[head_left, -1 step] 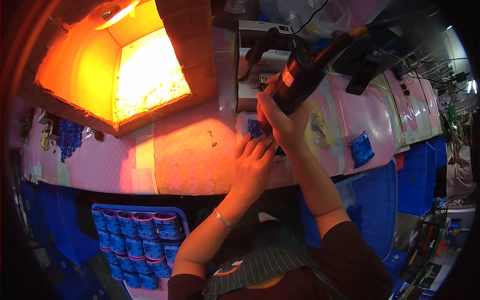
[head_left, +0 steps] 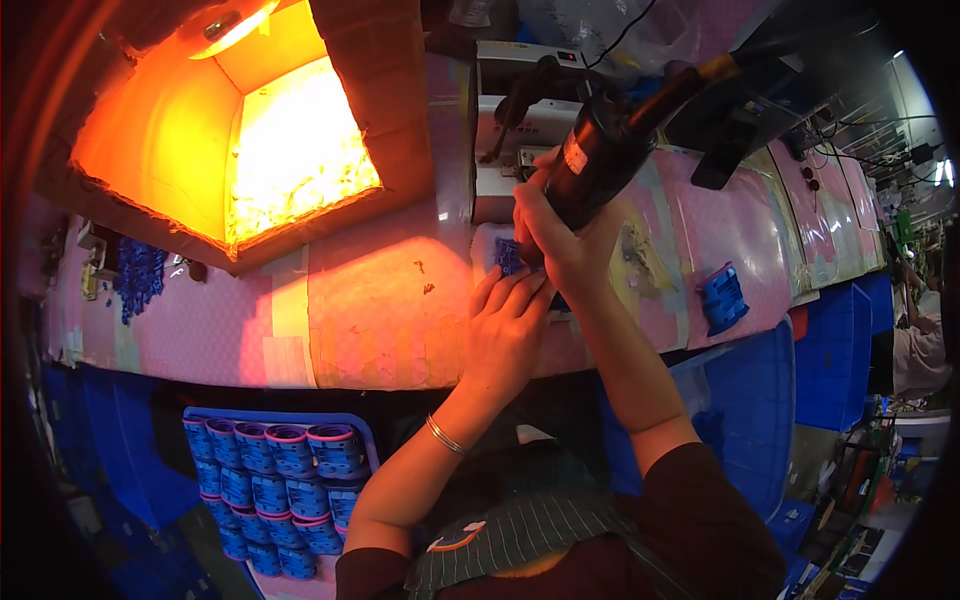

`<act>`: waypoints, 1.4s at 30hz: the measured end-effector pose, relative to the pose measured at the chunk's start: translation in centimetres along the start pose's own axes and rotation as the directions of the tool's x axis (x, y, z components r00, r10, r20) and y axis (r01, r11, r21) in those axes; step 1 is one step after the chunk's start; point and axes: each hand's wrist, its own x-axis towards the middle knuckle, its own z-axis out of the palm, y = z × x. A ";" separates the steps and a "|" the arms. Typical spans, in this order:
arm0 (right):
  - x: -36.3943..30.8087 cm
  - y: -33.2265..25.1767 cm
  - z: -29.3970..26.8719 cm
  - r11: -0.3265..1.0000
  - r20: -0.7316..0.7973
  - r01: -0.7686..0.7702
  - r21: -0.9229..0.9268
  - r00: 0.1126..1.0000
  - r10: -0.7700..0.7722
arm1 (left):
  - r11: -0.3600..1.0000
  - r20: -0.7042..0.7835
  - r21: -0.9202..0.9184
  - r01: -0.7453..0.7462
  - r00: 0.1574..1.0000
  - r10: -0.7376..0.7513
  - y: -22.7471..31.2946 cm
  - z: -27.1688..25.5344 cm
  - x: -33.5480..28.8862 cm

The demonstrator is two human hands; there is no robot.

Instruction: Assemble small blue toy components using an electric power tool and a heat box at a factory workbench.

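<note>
My right hand (head_left: pixel 565 235) is wrapped round a black handheld power tool (head_left: pixel 598 155), a thick cylinder with a pale label and a heavy cord at its upper end. It is tilted, its lower end down at the tabletop. Close against that end, my left hand (head_left: pixel 508 315) has its fingers bent together over a small dark blue piece (head_left: pixel 507 257) on the table. Most of this piece is hidden by my fingers and the tool, so its full shape cannot be made out. A metal bangle (head_left: pixel 444 436) circles my left wrist.
A brightly glowing open box (head_left: pixel 160 150) stands at the back left of the pink-covered table (head_left: pixel 370 320). Blue pieces (head_left: pixel 140 278) lie left, another blue item (head_left: pixel 722 300) right. Below are a tray of stacked blue rings (head_left: pixel 270 455) and blue bins (head_left: pixel 745 400). A white device (head_left: pixel 500 120) stands behind.
</note>
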 end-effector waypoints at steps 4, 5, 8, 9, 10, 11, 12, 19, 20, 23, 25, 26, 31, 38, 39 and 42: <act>-0.4 0.1 -0.2 0.996 -0.017 0.068 -0.063 0.997 -0.070 | 1.000 -0.003 -0.002 -0.009 1.000 0.009 0.2 0.1 0.1; -0.4 0.1 -0.3 0.991 -0.017 0.100 -0.094 0.995 -0.102 | 1.000 -0.005 -0.003 -0.007 1.000 0.007 0.2 0.1 0.1; -0.5 0.2 0.0 0.992 -0.075 0.097 -0.082 0.992 -0.103 | 1.000 -0.018 0.008 -0.016 1.000 0.016 0.0 0.2 -0.1; -0.3 -0.1 0.1 0.991 -0.074 0.104 -0.081 0.991 -0.110 | 1.000 -0.023 0.011 -0.020 1.000 0.020 0.1 0.1 -0.1; 0.1 -0.3 0.2 0.999 -0.121 0.042 -0.011 0.992 -0.043 | 1.000 -0.033 0.001 -0.016 0.999 0.016 0.1 0.1 0.1; 0.5 -0.6 0.3 0.998 -0.163 -0.017 0.062 0.986 0.027 | 1.000 -0.043 -0.008 -0.012 0.999 0.012 0.1 0.0 0.2; 0.9 -1.1 0.1 0.998 -0.163 -0.008 0.061 0.986 0.018 | 1.000 -0.050 -0.007 -0.019 0.999 0.019 0.2 0.1 0.1; 5.6 -4.4 -0.8 0.981 -0.247 0.179 0.078 0.956 -0.155 | 1.000 -0.033 -0.023 -0.015 0.999 0.014 0.3 -0.1 0.0; 6.1 -4.1 -0.6 0.981 -0.249 0.178 0.079 0.956 -0.153 | 1.000 -0.030 -0.016 -0.011 1.000 0.010 0.2 -0.1 0.0; 7.0 -3.2 0.1 0.967 -0.223 0.248 0.060 0.948 -0.229 | 1.000 -0.025 -0.019 -0.012 1.000 0.011 0.2 0.0 0.1; 6.9 -2.9 0.3 0.972 -0.213 0.234 0.033 0.952 -0.221 | 1.000 -0.021 -0.028 -0.013 1.000 0.012 0.2 0.1 0.2; 6.7 -2.8 0.4 0.976 -0.202 0.219 0.004 0.956 -0.214 | 0.999 -0.014 -0.031 -0.021 1.000 0.021 0.2 0.1 0.3; 7.1 -3.0 1.2 0.994 -0.131 0.099 0.039 0.987 -0.093 | 0.999 -0.022 -0.022 -0.032 0.999 0.032 -0.4 0.2 0.0; 3.9 -4.0 2.1 0.988 -0.070 -0.056 0.146 0.995 0.066 | 0.999 -0.048 -0.028 -0.021 0.999 0.020 0.2 0.1 0.1; 3.6 -4.0 2.4 0.985 -0.050 -0.082 0.151 0.995 0.090 | 0.999 -0.049 -0.029 -0.016 0.999 0.014 0.2 0.1 0.0; 3.4 -3.2 2.7 0.983 -0.046 -0.099 0.153 0.993 0.107 | 0.998 -0.041 -0.054 -0.015 0.999 0.012 0.0 0.5 -0.1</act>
